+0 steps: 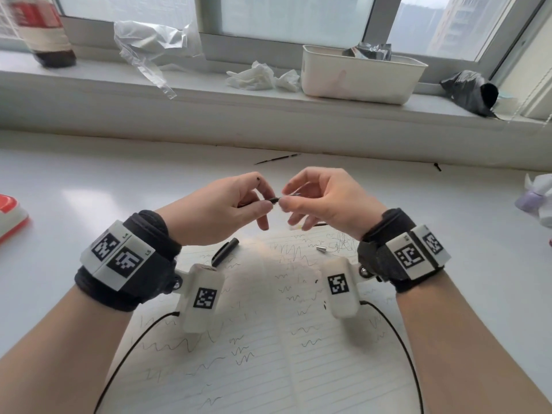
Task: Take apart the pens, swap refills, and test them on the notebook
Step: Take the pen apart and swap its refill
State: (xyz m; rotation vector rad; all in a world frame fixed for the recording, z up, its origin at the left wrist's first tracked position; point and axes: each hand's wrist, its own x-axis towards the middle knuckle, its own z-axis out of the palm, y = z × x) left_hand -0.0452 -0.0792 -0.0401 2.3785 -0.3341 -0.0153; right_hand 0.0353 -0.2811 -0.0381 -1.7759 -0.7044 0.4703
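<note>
Head view: pen barrel [273,200] between both hands.

Both forearms are bare, with no sleeves. Each wrist wears a wide black fabric strap [140,264] carrying a white block [116,253] printed with two black-and-white square code markers. The right wrist has a matching strap [385,258] and white block [418,252]. A rounded white pod [203,297] with its own marker hangs from a bolt under each wrist, and a thin black cable [128,354] trails from each.
</note>
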